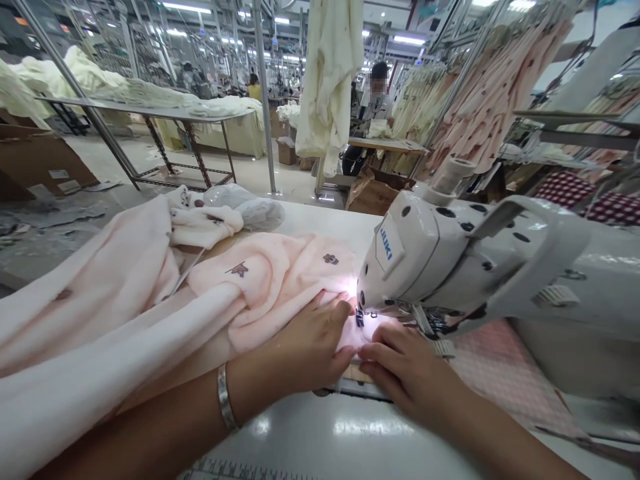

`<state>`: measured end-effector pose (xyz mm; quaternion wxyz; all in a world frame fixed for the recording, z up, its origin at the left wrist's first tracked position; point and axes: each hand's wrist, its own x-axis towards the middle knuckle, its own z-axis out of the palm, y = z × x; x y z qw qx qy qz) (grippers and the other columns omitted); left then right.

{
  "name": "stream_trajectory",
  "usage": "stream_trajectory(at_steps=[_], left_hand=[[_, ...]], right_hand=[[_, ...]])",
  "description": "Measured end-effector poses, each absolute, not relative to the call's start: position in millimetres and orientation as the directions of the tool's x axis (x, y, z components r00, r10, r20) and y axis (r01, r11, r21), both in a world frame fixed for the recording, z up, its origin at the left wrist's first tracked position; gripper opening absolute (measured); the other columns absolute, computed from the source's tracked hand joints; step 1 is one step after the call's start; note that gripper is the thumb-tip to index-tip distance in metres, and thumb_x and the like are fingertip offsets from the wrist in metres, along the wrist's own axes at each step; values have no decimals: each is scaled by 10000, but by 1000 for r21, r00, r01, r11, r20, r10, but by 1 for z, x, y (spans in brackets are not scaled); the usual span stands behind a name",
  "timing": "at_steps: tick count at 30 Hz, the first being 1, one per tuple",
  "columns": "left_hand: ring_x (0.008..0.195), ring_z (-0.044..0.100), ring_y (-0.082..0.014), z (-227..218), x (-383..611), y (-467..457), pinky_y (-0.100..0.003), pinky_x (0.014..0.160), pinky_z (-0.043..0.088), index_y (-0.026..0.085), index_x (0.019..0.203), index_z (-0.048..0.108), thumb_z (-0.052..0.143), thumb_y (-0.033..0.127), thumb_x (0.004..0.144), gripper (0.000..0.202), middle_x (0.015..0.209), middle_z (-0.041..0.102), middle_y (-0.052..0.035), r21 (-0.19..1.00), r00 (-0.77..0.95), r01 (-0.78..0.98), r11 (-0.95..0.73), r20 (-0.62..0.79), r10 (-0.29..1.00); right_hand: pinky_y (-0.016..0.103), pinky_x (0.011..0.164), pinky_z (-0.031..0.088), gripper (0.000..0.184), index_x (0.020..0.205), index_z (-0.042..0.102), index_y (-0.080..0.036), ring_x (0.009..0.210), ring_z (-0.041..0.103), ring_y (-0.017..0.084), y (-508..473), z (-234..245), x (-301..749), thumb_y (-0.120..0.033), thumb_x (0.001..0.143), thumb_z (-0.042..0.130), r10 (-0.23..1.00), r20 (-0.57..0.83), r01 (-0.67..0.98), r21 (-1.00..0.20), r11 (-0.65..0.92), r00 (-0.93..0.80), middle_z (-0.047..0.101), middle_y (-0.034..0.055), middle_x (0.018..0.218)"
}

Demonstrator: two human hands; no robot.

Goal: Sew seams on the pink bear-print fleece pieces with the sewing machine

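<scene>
Around me is one large workshop room (295, 181) with a pale, shiny floor and at least two people (377, 110) in the background. One glossy white tabletop (380, 437) is in front of me, carrying one white sewing machine (415, 247) with dark oval spots. Pale pink, fleecy cloth (290, 257) lies bunched to my left, two brown printed motifs showing on its middle folds, and reaches into the bright light below the machine's head. Of my two hands, the left hand (313, 343) lies over the cloth, fingers slightly bent, thumb apart; the right hand (410, 367) is half-curled, fingertips at the cloth's near edge. I cannot tell whether either pinches it. One silver bangle (227, 398) circles my left wrist. One small, dark presser foot (359, 317) stands between my hands.
</scene>
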<state>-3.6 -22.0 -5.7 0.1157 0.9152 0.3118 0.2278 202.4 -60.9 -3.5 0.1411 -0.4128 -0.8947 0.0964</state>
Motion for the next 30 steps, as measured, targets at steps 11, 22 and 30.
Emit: stream_trajectory(at_steps=[11,22,30], left_hand=[[1239,361,-283,2,-4,-30,-481,1063,243,104,1200,418,457,237,845,381,1242,479,-141,320,722,564,-761,257,643],[1183,410,-270,-2,-3,-18,-446,1031,292,89,1137,425,397,209,872,292,1183,492,-147,256,749,539,-802,290,596],[1216,381,-310,1,-1,-25,-512,1040,260,101,1103,442,386,198,862,266,1151,504,-147,209,750,562,-800,280,599]], right_hand=[[355,707,356,110,952,567,-222,786,500,183,-64,-6,204,-225,893,474,773,192,695,-348,630,-605,560,38,853],[328,680,340,179,881,573,-209,754,463,179,-61,-4,199,-250,924,404,767,195,738,-210,641,-611,537,39,802],[320,672,336,192,846,573,-209,737,477,171,-64,-5,200,-250,922,402,784,174,746,-241,621,-596,543,30,785]])
